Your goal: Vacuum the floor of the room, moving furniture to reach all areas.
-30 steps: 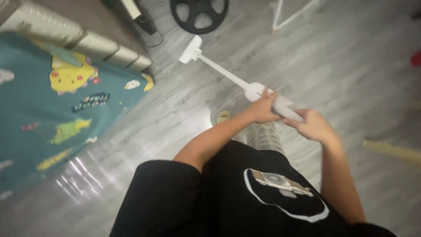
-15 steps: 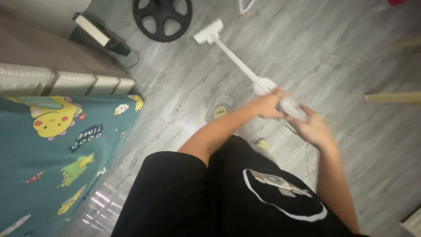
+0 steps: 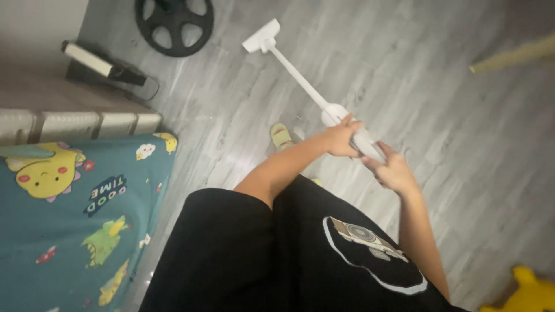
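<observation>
Head view: both hands are wrapped around the near end of a white stick vacuum point(image 3: 324, 104). The left hand point(image 3: 341, 137) is clamped on the body where the tube joins it, and the right hand point(image 3: 393, 170) is closed on the handle just behind, nearer the person. The vacuum's long axis runs from the hands away to the far left, ending in the floor head point(image 3: 261, 36) resting on the grey wood floor point(image 3: 451, 115). Far left of the head lie a black wheel-shaped disc point(image 3: 173, 23) and a dark lamp-like bar point(image 3: 101, 66). The bed point(image 3: 75, 208) with its teal cartoon cover borders the left; bare floor spreads to the right.
</observation>
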